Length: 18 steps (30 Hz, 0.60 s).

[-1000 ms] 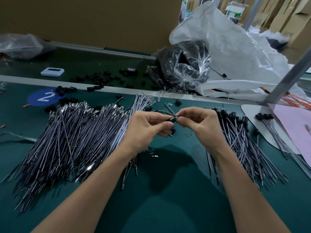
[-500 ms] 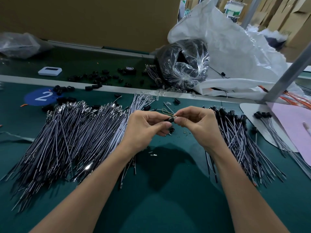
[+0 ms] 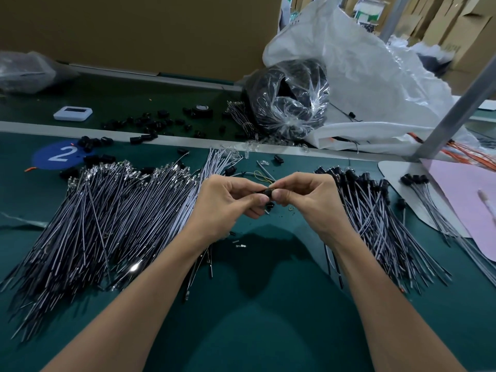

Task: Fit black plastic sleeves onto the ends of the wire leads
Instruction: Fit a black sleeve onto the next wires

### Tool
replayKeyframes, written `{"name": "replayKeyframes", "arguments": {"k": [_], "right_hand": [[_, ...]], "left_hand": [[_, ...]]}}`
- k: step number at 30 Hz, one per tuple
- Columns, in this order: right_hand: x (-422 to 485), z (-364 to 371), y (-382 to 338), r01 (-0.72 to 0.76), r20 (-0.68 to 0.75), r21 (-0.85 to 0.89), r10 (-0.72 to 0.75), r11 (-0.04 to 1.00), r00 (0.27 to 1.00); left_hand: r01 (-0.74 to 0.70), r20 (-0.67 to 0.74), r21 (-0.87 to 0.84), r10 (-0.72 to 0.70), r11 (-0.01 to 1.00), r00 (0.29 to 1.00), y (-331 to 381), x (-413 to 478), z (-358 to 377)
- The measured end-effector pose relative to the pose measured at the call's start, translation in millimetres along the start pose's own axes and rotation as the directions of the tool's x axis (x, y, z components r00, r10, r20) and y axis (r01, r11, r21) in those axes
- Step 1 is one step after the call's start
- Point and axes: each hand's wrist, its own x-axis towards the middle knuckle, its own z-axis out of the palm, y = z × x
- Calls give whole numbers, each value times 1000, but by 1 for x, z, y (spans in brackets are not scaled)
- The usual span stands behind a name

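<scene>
A green-matted workbench carries a broad fan of bare-ended grey wire leads toward its left edge and a heap of black-capped grey leads toward the right. Loose black plastic sleeves lie near the far edge, and a pink paper sheet lies at the right edge.

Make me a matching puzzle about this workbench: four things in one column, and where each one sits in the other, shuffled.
Things
1. big pile of grey wire leads with bare metal ends
2. pile of grey wire leads with black sleeves fitted
3. small black plastic sleeve
4. small white rectangular device

Places
A. pinched between the left hand and the right hand
B. far left, beyond the pale strip
C. to the right of the right hand
D. to the left of the left hand

Pairs: 1-D, 2-C, 3-A, 4-B
</scene>
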Motion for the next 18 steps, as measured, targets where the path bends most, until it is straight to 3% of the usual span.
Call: {"name": "replayKeyframes", "arguments": {"k": [6,13,16,18], "right_hand": [[-3,-1,-4,-7,16,137,5,991,1000],[-4,6,-9,72,-53,70,-69,995,996],[-4,2,-15,93,-26,29,-93,995,995],[-7,-12,-21,60,-32,117,-56,991,998]], "left_hand": [[-38,6,-85,39,996,999,5,-2,2],[-17,-17,-161,14,987,1000,8,-1,7],[43,47,-263,-31,964,998,13,1,12],[85,118,-274,-54,958,991,13,0,10]]}}
